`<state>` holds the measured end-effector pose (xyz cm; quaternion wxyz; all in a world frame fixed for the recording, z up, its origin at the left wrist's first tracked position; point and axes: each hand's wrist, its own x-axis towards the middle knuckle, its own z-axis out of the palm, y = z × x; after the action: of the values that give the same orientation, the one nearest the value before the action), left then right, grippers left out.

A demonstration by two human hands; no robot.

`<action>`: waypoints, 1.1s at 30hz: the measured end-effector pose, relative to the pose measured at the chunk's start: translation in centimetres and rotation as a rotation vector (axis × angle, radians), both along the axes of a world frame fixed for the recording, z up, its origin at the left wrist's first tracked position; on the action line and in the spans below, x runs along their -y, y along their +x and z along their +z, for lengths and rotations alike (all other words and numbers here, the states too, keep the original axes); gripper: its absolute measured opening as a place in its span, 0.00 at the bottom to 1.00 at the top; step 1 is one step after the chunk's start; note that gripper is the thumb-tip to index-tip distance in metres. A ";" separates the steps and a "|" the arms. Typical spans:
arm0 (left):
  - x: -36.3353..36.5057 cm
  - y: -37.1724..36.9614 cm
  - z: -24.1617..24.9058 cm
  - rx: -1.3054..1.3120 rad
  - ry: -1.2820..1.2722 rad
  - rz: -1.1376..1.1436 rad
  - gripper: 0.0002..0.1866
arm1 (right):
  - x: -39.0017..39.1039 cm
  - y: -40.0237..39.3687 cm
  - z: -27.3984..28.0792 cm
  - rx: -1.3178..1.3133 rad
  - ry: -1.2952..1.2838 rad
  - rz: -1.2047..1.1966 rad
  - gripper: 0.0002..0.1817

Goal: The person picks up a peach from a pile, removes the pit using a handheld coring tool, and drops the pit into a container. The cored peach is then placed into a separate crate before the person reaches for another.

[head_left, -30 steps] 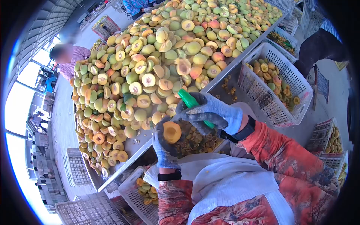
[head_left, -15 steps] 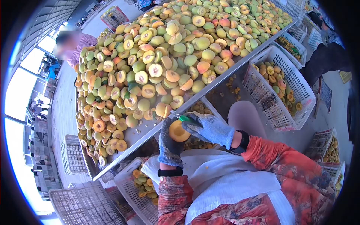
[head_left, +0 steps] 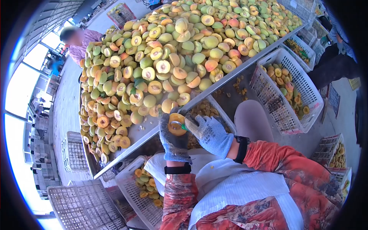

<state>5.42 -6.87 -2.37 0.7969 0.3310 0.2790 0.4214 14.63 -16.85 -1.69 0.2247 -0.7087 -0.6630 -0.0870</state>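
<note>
A halved peach (head_left: 177, 128) lies cut side up in my left hand (head_left: 171, 142), whose gloved fingers wrap round it. My right hand (head_left: 210, 134), in a blue-grey glove, is closed on a green-handled pitting tool (head_left: 184, 127). The tool's curved metal end sits in the hollow of the peach half. Both hands are just off the near metal edge of a table (head_left: 134, 147) heaped with halved peaches (head_left: 153, 69).
A white crate (head_left: 285, 92) of peach halves stands on the right, another (head_left: 132, 188) below the table on the left. Empty crates (head_left: 82, 203) are at the lower left. One person (head_left: 80, 42) is at the far left, another (head_left: 333, 57) at the upper right.
The green tool has moved from above the peach half down into its hollow. My right hand has shifted slightly downward, and the peach half is turned more toward the camera.
</note>
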 end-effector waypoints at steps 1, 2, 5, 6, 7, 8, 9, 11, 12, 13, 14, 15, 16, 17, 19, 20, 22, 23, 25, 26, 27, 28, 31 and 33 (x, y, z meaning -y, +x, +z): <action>0.2 -0.1 0.5 -0.088 0.072 -0.013 0.24 | 0.3 -0.3 -0.1 -0.016 -0.031 0.020 0.27; 0.4 -0.4 0.9 -0.084 0.078 -0.010 0.24 | 0.5 -0.6 -0.2 -0.032 -0.063 0.042 0.28; 1.3 -1.6 1.2 0.102 -0.283 0.024 0.24 | 0.9 -1.5 -1.3 -0.171 -0.055 0.153 0.27; 1.2 -2.1 1.3 0.099 -0.280 0.025 0.24 | 1.0 -1.8 -1.5 -0.329 -0.053 0.239 0.26; 0.9 -2.9 1.6 0.068 -0.283 0.100 0.24 | 1.2 -2.0 -1.6 -0.440 -0.145 0.271 0.26; 0.5 -4.0 1.8 0.033 -0.287 0.175 0.24 | 1.4 -2.3 -1.5 -0.449 -0.144 0.273 0.26; 0.0 -6.1 2.0 0.016 -0.213 0.184 0.23 | 1.6 -2.4 -1.6 -0.569 -0.069 0.270 0.26; -0.7 -11.5 2.9 -0.281 0.014 0.211 0.21 | 1.5 -1.4 -1.2 -0.802 -0.025 0.230 0.26; -0.9 -14.2 3.7 -0.563 0.170 0.221 0.20 | 1.3 -0.4 -1.1 -0.811 -0.019 0.231 0.26; -2.4 -18.1 1.7 -0.963 0.475 0.150 0.19 | 1.2 0.6 -1.1 -0.820 -0.025 0.206 0.25; -3.9 -20.8 -0.3 -1.358 0.784 0.064 0.18 | 1.1 1.4 -1.1 -0.834 -0.036 0.181 0.24; -4.2 -20.7 0.5 -1.116 0.545 0.147 0.16 | 1.0 2.1 -1.2 -0.841 -0.060 0.164 0.23; -4.3 -19.3 -0.2 -1.102 0.835 0.302 0.14 | 0.8 2.4 -1.6 -0.845 -0.060 0.161 0.23; -5.3 -17.9 -0.5 -1.073 0.846 0.235 0.14 | 0.7 2.7 -2.2 -0.900 -0.038 0.156 0.23; -7.1 -10.7 1.6 -1.130 0.595 0.103 0.15 | 0.5 3.2 -2.2 -1.049 -0.064 0.157 0.24; -7.4 -6.2 3.2 -1.207 0.329 0.029 0.17 | 0.6 3.5 -1.9 -1.044 -0.064 0.146 0.24; -10.0 -0.5 1.5 -1.774 0.601 -0.159 0.22 | 1.1 3.9 -1.4 -1.014 -0.117 0.128 0.24; -10.6 1.2 0.6 -1.766 0.611 -0.172 0.22 | 1.3 4.2 -1.5 -1.016 -0.150 0.101 0.24; -11.2 3.9 -1.1 -1.861 0.873 -0.197 0.27 | 1.8 4.8 -1.8 -0.990 -0.127 0.082 0.25; -11.7 4.4 -1.6 -1.852 0.885 -0.210 0.27 | 2.1 5.1 -1.9 -0.966 -0.109 0.081 0.25; -12.4 4.5 -1.8 -1.826 0.856 -0.306 0.27 | 2.2 5.4 -1.9 -0.966 -0.106 0.070 0.25; -13.4 4.1 -2.3 -1.802 0.822 -0.399 0.27 | 2.3 5.6 -1.7 -0.970 -0.148 0.045 0.26; -13.9 -0.3 -3.7 -1.031 0.484 -0.196 0.27 | 2.2 6.1 -0.5 -0.951 -0.314 0.006 0.26; -11.8 -2.8 -1.7 -0.281 0.001 -0.051 0.24 | 2.0 6.3 -1.1 -0.849 -0.367 0.062 0.25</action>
<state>2.58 4.96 -4.03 0.7604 0.3940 0.3790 0.3505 20.96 -18.81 -2.78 0.3497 -0.6894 -0.5377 0.3366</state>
